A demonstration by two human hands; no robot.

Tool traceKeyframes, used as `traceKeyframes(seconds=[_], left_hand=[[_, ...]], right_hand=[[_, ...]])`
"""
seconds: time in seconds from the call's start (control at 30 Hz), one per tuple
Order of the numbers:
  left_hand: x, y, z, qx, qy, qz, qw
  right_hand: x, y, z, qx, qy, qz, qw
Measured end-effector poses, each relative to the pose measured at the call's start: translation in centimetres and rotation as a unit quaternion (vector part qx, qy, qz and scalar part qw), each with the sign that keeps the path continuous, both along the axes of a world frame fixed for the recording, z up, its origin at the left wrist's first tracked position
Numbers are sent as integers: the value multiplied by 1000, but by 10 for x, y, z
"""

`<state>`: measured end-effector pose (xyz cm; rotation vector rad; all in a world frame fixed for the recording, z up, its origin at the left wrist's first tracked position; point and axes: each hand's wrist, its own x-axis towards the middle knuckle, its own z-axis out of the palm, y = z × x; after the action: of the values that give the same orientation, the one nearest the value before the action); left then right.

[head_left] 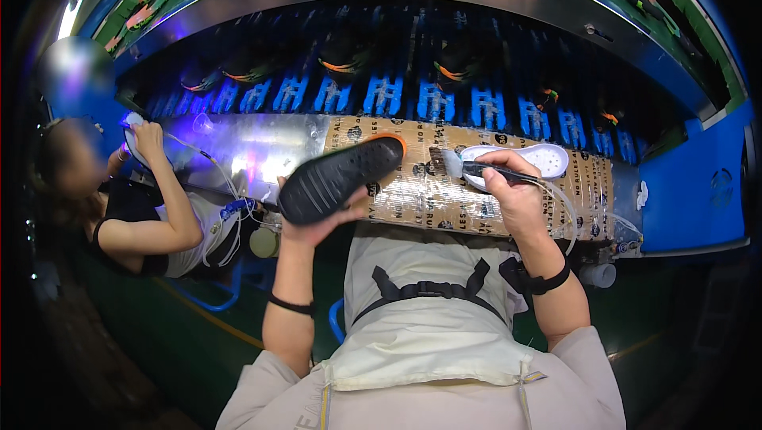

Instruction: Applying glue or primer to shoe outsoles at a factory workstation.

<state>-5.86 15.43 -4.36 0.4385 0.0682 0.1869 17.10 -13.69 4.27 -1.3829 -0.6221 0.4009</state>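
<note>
A black shoe sole (337, 184) with grooves across its face and an orange edge at the far end rests in my left hand (317, 228), which grips it from below near its wide end. My right hand (520, 200) is closed round the dark handle of a flat brush (451, 163). Clear tubing (567, 212) runs from the brush handle past my right wrist. The bristles point left towards the sole, with a gap between them. Behind the brush and my right fingers, a white shoe sole (548, 160) lies on the bench, partly covered.
Printed brown cardboard under clear film (413, 206) covers part of the metal bench (270, 140). Beyond it runs a row of blue racks (385, 97) with dark orange-trimmed shoe parts. At left a co-worker's hand (148, 140) holds a pale piece. A white cup (599, 275) hangs below the bench.
</note>
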Motion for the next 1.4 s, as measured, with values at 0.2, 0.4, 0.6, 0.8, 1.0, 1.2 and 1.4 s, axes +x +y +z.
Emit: traceKeyframes(seconds=[0.2,0.4,0.6,0.8,1.0,1.2,1.4], left_hand=[[-26,-56,-42,-146,-37,-133,980],[17,-122,-42,-213,19,-78,974],[37,-126,-38,-132,116,29,984],[43,-137,-6,-27,95,36,994],[46,-134,4,45,111,116,986],[46,-123,13,29,-13,59,998],[43,-134,31,29,56,116,991]], right_hand=[[-15,27,-20,-73,20,16,997],[-27,61,-40,-162,-40,24,986],[-23,89,-22,-142,-83,-9,986],[-24,103,-9,-94,-151,-82,981],[-58,66,7,-77,-339,-5,938],[-69,20,52,-185,-365,142,901],[-36,60,69,14,-342,-87,935]])
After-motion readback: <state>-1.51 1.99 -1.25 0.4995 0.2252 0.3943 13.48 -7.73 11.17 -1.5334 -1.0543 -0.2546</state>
